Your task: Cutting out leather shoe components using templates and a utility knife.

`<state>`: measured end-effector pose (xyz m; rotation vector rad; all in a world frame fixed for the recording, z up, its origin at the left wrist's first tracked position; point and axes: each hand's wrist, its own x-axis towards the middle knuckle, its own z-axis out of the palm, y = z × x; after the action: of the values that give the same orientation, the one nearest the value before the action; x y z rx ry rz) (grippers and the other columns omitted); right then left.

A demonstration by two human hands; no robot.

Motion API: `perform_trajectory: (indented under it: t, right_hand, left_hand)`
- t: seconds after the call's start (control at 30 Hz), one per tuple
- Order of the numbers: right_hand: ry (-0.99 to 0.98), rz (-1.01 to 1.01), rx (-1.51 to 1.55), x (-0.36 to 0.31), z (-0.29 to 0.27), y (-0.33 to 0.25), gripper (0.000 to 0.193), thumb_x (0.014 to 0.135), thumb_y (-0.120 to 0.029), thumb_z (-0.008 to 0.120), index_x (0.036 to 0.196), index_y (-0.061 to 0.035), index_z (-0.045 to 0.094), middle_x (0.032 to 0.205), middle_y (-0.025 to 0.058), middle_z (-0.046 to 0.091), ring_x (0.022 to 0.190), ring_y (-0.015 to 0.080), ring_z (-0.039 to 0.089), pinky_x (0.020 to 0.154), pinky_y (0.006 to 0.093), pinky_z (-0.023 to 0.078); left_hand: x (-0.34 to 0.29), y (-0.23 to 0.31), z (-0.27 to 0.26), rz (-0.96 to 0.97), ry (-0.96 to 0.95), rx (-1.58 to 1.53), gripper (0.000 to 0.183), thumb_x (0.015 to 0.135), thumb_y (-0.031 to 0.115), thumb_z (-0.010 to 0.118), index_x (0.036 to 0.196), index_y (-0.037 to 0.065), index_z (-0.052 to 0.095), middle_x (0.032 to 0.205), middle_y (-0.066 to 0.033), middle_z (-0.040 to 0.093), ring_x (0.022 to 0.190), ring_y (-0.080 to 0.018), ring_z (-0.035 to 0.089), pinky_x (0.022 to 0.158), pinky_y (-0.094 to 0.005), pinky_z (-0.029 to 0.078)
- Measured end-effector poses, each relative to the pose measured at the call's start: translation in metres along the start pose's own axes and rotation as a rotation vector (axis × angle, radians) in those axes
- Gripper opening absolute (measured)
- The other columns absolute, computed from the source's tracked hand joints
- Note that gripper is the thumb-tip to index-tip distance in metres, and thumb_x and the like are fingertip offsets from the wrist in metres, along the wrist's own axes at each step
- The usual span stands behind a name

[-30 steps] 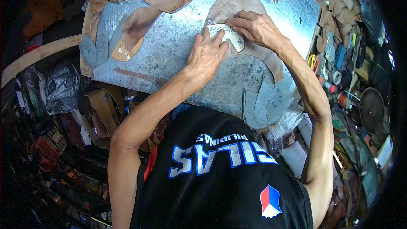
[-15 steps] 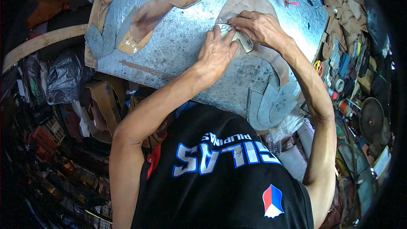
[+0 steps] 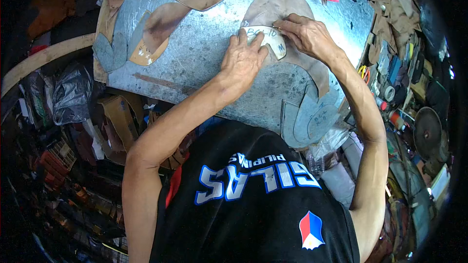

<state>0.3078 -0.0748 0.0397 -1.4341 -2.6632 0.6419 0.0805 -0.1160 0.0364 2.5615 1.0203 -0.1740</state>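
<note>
Both hands [image 3: 242,61] [image 3: 308,34] partly cover the pale template [image 3: 269,40]

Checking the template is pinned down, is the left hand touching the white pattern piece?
Touching. The head view shows the left hand pressed flat on the white pattern piece, its fingers overlapping the piece's near edge, with no gap visible between them.

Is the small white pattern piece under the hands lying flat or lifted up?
Flat. The white pattern piece lies on the brown leather sheet; the left hand presses it down, the right hand touches its edge.
</note>
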Motion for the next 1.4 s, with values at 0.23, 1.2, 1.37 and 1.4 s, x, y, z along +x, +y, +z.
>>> perform_trajectory:
  t: [0.23,1.2,1.37,1.4]
  right_hand:
    - [0.049,0.082,0.007,-0.017,0.003,0.003,0.025,0.092,-0.018,0.059,0.116,-0.0135,0.067,0.106,0.0073,0.067,0.083,0.0322,0.067,0.071,0.0395,0.055]
    - [0.108,0.186,0.084,-0.036,0.016,-0.003,0.026,0.093,-0.019,0.058,0.114,-0.0068,0.067,0.119,0.0111,0.066,0.092,0.0321,0.068,0.081,0.0395,0.057]
    - [0.131,0.223,0.156,-0.038,0.023,-0.007,0.028,0.092,-0.018,0.059,0.114,-0.0036,0.067,0.124,0.0138,0.063,0.1,0.0344,0.066,0.085,0.0406,0.055]
    - [0.132,0.223,0.154,-0.039,0.025,-0.007,0.028,0.092,-0.018,0.059,0.114,-0.0036,0.067,0.124,0.0138,0.063,0.1,0.0344,0.066,0.085,0.0406,0.055]
  left_hand:
    - [-0.001,0.0,0.002,0.014,0.029,0.037,0.041,0.075,0.001,0.064,0.116,0.006,0.059,0.138,-0.0159,0.048,0.122,-0.0418,0.045,0.089,-0.0479,0.044]
    - [0.001,0.001,-0.002,0.008,-0.042,0.032,0.049,0.072,0.001,0.068,0.119,0.006,0.057,0.14,-0.0158,0.046,0.123,-0.0433,0.045,0.092,-0.049,0.043]
    - [0.001,0.0,-0.004,0.009,-0.066,0.017,0.048,0.074,0.002,0.067,0.121,0.005,0.056,0.141,-0.0164,0.044,0.122,-0.0431,0.046,0.092,-0.0492,0.044]
    - [0.001,0.001,-0.002,0.011,-0.055,0.016,0.048,0.075,0.003,0.066,0.122,0.006,0.056,0.141,-0.0166,0.044,0.122,-0.0431,0.046,0.092,-0.0493,0.043]
